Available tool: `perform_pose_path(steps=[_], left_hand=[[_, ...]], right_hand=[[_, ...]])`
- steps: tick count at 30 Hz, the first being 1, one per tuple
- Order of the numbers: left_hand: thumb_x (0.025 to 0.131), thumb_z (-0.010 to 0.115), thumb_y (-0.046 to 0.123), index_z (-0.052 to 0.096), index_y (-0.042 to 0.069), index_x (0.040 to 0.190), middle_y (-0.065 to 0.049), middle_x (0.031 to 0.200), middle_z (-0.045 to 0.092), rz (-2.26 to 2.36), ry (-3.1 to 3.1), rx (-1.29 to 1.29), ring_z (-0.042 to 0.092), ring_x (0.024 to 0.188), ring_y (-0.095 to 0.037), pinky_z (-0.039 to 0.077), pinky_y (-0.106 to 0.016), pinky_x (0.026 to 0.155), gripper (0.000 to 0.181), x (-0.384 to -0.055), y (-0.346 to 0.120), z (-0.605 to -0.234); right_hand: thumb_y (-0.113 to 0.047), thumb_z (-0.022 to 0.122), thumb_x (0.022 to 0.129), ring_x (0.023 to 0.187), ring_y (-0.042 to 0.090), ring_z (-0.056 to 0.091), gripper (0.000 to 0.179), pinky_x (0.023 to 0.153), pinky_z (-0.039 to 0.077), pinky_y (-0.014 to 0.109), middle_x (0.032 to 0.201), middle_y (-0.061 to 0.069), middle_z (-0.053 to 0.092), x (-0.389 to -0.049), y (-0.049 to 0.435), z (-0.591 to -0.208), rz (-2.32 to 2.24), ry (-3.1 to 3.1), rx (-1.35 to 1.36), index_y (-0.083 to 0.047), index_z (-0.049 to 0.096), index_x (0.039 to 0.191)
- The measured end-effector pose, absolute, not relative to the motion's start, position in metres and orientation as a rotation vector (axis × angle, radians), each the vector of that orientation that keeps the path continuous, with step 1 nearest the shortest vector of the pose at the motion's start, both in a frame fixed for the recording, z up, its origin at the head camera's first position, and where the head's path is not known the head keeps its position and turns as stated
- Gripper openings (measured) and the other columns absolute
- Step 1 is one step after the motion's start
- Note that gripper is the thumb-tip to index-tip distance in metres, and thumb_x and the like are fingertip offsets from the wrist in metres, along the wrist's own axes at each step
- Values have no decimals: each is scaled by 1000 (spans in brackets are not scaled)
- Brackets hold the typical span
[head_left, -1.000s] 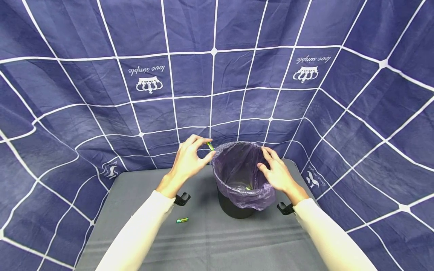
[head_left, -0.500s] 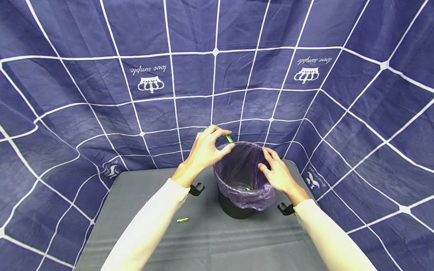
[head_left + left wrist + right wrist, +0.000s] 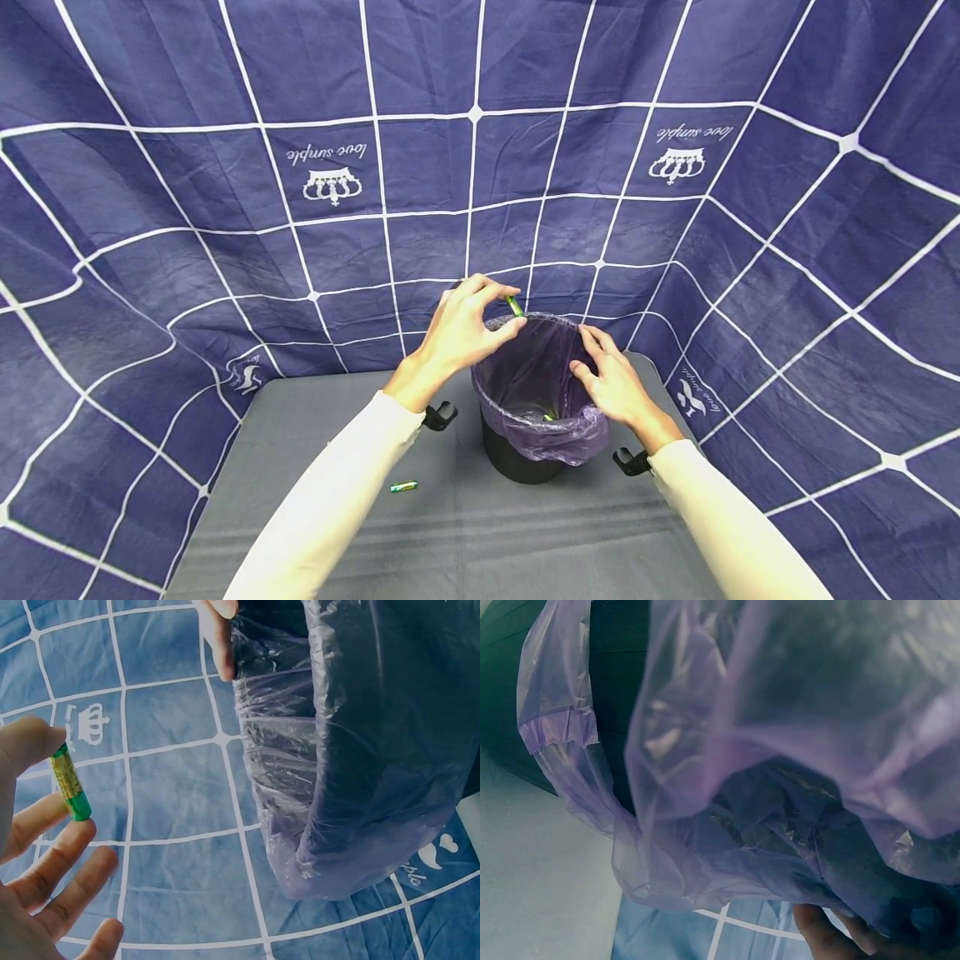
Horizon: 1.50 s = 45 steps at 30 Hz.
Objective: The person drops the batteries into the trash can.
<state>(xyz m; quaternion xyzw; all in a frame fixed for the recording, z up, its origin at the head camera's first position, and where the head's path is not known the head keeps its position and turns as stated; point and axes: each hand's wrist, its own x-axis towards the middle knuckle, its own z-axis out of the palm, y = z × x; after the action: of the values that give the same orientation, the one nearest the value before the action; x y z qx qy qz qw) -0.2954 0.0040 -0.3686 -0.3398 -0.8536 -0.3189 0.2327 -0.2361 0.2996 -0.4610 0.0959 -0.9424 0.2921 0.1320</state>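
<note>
My left hand (image 3: 465, 329) pinches a small green and yellow battery (image 3: 514, 306) between thumb and fingertips. It is over the back left rim of a black trash can (image 3: 517, 454). In the left wrist view the battery (image 3: 71, 782) stands slightly tilted, thumb on its upper end and a finger at its lower end. A translucent purple bag (image 3: 555, 439) lines the can and folds over its rim. At the right rim, my right hand (image 3: 617, 387) holds on, fingers outside and thumb over the opening. Something yellow-green (image 3: 550, 417) lies inside the bag.
Another green battery (image 3: 403, 487) lies on the grey tabletop (image 3: 450, 542), left of the can and near my left forearm. Blue cloth (image 3: 420, 250) with white grid lines hangs behind the table and at both sides. Each wrist carries a black mount (image 3: 441, 416).
My left hand has moved right and a little away from me, carrying the battery from left of the can to over its rim. The right hand stays at the rim.
</note>
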Motion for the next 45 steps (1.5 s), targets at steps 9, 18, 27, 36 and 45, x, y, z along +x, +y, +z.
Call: perform_pose_path(steps=[9,18,27,36,45], left_hand=[[99,90,47,83,22,142,-5,132,79,-856,-2369,-947,77,126,-29,56,-59,110,51,-293,-3,-376],[100,89,48,83,23,142,-4,132,78,-859,-2402,-920,77,127,-30,55,-59,112,49,-290,-12,-382],[99,90,46,84,23,141,-5,127,79,-839,-2412,-880,78,122,-29,56,-59,108,48,-288,-28,-395],[99,91,46,83,23,143,-4,130,78,-859,-2439,-834,78,128,-29,55,-58,111,50,-283,-51,-412],[96,94,42,81,21,148,-7,135,78,-877,-2413,-840,78,129,-32,61,-61,105,57,-279,-77,-436]], right_hand=[[-23,60,115,168,54,47,70,138,38,69,183,27,42,-235,299,-459,858,-2726,290,7,41,176],[-23,60,115,167,54,48,71,137,39,69,182,27,43,-234,300,-458,858,-2719,287,7,41,176],[-23,61,115,168,53,47,71,138,38,68,182,26,43,-236,299,-460,876,-2711,294,6,41,176],[-24,61,114,167,55,47,72,137,38,70,183,27,42,-236,300,-462,878,-2708,286,7,41,176],[-24,61,115,168,55,46,71,137,38,70,183,27,41,-235,299,-461,878,-2708,289,6,41,176]])
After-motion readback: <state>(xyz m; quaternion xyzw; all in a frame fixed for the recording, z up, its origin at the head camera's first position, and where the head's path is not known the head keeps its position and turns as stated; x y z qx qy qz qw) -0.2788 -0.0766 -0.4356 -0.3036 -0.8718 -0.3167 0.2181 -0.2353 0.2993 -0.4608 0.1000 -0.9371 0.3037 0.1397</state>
